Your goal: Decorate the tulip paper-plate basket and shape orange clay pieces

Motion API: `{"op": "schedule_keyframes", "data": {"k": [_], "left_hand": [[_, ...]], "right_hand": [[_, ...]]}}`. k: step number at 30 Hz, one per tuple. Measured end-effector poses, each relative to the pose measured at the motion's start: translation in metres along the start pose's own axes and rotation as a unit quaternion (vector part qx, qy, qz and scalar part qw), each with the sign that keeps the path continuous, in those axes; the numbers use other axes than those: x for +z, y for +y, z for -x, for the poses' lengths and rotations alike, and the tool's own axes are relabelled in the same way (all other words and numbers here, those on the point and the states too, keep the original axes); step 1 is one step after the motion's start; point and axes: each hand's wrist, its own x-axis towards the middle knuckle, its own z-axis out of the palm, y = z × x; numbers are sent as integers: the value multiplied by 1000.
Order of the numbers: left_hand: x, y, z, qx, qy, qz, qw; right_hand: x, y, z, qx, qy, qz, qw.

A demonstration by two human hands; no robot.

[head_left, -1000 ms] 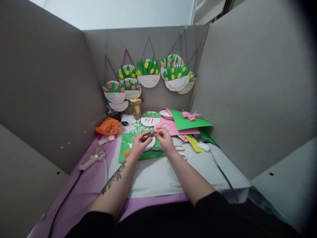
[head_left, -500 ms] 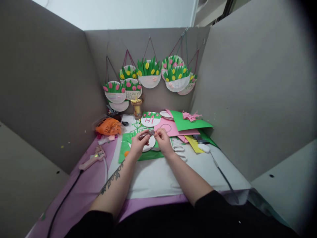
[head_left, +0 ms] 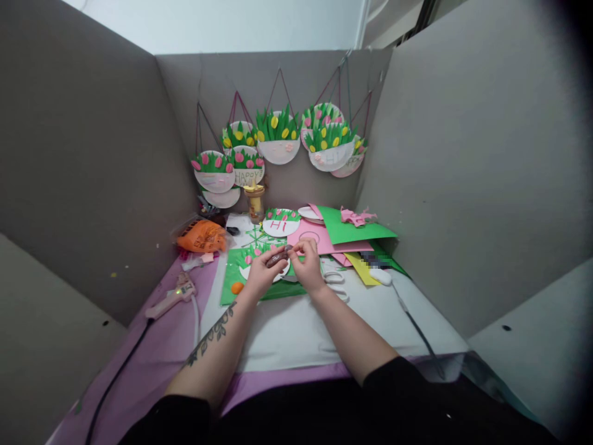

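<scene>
My left hand is closed around a shiny, brownish, elongated bundle, whose exact kind I cannot make out. At the bundle's right end, the fingers of my right hand are pinched together, touching its tip. Beneath both hands lies a white paper plate with green paper grass and pink paper tulips, partly hidden by them. It rests on a green sheet. A small orange round object sits on that sheet near my left wrist. White-handled scissors lie just right of my right wrist.
A pink glue gun with a cord lies at left, below an orange bag. Stacked colored paper and a white corded device are at right. Behind stands a decorated "HI" plate; finished plates hang on the grey panel.
My left hand has turned slightly, and the bundle's right end now sits closer against my right fingers. The orange round object shows more fully. The view has shifted a little.
</scene>
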Motion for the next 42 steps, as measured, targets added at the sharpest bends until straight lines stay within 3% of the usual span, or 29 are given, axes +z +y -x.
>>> {"op": "schedule_keyframes", "data": {"k": [4, 10, 14, 18, 20, 23, 26, 32, 35, 38, 42], "left_hand": [[6, 3, 3, -13, 14, 6, 1000], [-7, 2, -6, 15, 30, 5, 999], [-11, 2, -6, 70, 26, -59, 995], [-10, 3, -2, 138, -13, -87, 987], [-10, 3, -2, 114, -31, -75, 990], [-12, 1, -4, 29, -47, -59, 997], [-11, 3, -4, 1, -63, -60, 996], [-3, 16, 3, 58, -38, -76, 995], [-4, 14, 1, 98, -4, -121, 988], [-9, 8, -2, 146, 42, -180, 972], [-11, 4, -1, 204, 39, -241, 948]], "right_hand": [[7, 2, 3, -59, 43, 55, 996], [-1, 1, -1, 14, -17, -59, 998], [-6, -1, -3, 30, -54, -73, 995], [-7, -1, -4, 18, -54, -47, 997], [-7, 0, -5, 15, -52, -57, 997], [-9, 0, -6, -2, -61, -64, 996], [-10, 0, -5, -25, -41, -4, 999], [-5, -2, 1, -63, 11, 129, 990], [-6, -5, 3, -54, 15, 86, 995], [-8, -8, 1, -49, -24, 11, 998], [-9, -4, -2, -12, -44, -17, 999]]}}
